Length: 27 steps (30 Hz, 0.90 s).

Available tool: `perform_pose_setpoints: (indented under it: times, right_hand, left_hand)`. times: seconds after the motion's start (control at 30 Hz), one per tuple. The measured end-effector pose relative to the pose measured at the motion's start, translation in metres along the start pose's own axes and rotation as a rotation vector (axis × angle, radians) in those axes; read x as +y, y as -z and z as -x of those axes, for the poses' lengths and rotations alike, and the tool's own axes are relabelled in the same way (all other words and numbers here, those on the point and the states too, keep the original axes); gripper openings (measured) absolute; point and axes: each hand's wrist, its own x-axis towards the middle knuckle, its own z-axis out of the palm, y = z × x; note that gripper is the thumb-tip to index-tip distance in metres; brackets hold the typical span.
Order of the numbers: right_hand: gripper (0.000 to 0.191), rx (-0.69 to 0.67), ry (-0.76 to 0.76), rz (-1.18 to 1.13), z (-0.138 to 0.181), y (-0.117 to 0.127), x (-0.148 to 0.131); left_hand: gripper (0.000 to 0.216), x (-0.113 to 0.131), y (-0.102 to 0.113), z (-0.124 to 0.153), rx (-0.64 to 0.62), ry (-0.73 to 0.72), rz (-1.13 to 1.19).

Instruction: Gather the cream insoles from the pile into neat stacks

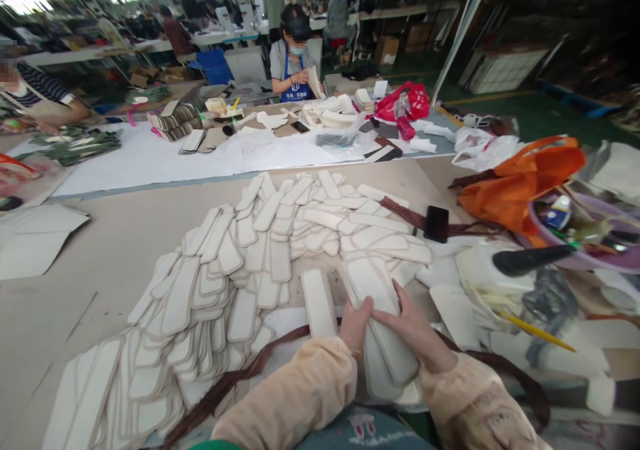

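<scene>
I'm holding the stack of padded strips at the desk's near edge, left grip and right grip both closed on it, long axis running away from me.

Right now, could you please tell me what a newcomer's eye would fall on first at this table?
The wide spread of pale padded strips fanned across the table draws the eye first. At the near edge, the left hand and right hand grip a small stack of strips between them. Off to the right, a bright orange bag stands out amid clutter.
</scene>
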Motion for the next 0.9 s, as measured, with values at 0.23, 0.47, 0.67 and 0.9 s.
perform_pose_setpoints:
  times: [0.23,0.47,0.67,0.9]
  right_hand:
    - [0.106,0.052,0.069,0.442,0.034,0.010,0.009]
    - [0.084,-0.060,0.233,0.836,0.045,-0.047,0.054]
    - [0.076,-0.099,0.156,0.747,0.037,-0.058,0.085]
    - [0.046,-0.031,0.136,0.428,0.034,-0.017,0.053]
  left_hand:
    - [0.037,0.001,0.017,0.013,0.105,-0.159,-0.424]
    - [0.058,0.040,0.053,0.022,0.339,-0.263,-0.509]
    - [0.048,0.030,0.059,0.033,0.237,-0.171,-0.480]
    - [0.079,0.017,0.052,0.036,0.154,-0.160,-0.427]
